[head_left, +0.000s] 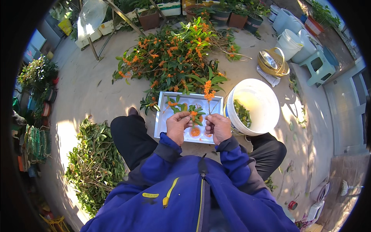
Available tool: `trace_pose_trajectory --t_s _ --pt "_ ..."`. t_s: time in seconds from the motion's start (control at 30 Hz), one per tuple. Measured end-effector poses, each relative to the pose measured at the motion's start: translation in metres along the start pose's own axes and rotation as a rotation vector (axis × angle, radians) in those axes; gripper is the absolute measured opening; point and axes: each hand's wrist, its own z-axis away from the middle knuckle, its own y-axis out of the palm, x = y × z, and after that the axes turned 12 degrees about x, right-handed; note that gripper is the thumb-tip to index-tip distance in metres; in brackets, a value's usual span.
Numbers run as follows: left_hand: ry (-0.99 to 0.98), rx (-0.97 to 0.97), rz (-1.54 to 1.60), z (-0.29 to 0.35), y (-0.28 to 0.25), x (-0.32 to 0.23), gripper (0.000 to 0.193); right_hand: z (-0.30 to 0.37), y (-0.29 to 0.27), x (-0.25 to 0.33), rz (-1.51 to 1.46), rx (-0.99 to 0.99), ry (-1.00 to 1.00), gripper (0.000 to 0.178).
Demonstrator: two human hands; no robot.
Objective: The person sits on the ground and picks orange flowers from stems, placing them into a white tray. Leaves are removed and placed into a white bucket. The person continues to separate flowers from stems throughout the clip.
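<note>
Blue jacket [154,208] before the tray [158,123], bucket [266,110] right of it. Over it, left hand [178,126] pinches seemingly leafy twig [199,110]; right hand [218,128], upright orange-flowered sprig [209,91].

We've got a small leafy sprig [199,109] pinched in our left hand [178,127] and an orange-blossomed stem [209,92] in our right hand [218,127], both over a shallow white tray [159,124]. Big heap of flowering branches [170,58] just past it, white bucket [266,110] with leaves [242,114] on our right, pile of leafy cuttings [96,162] on our left.
</note>
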Motion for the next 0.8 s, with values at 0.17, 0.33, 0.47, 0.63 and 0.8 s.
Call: trace_pose_trajectory --t_s 0.17,0.33,0.47,0.63,0.8 --pt "-0.119 -0.028 0.103 -0.027 0.003 0.025 0.017 0.02 -0.007 0.027 0.014 0.005 -0.11 0.014" --pt "-0.138 0.269 0.155 -0.054 0.078 0.032 0.018 0.044 -0.017 0.049 0.018 -0.068 -0.201 0.012" --pt "0.034 0.769 0.14 -0.078 0.118 0.034 0.029 0.052 -0.018 0.055 -0.071 -0.104 -0.239 0.009" --pt "-0.221 0.326 -0.036 -0.053 0.113 0.002 0.031 0.055 -0.024 0.043 -0.061 -0.203 -0.18 0.011" --pt "-0.143 0.414 -0.13 -0.005 0.082 -0.013 0.017 0.039 -0.008 0.016 -0.06 -0.096 -0.135 0.016"
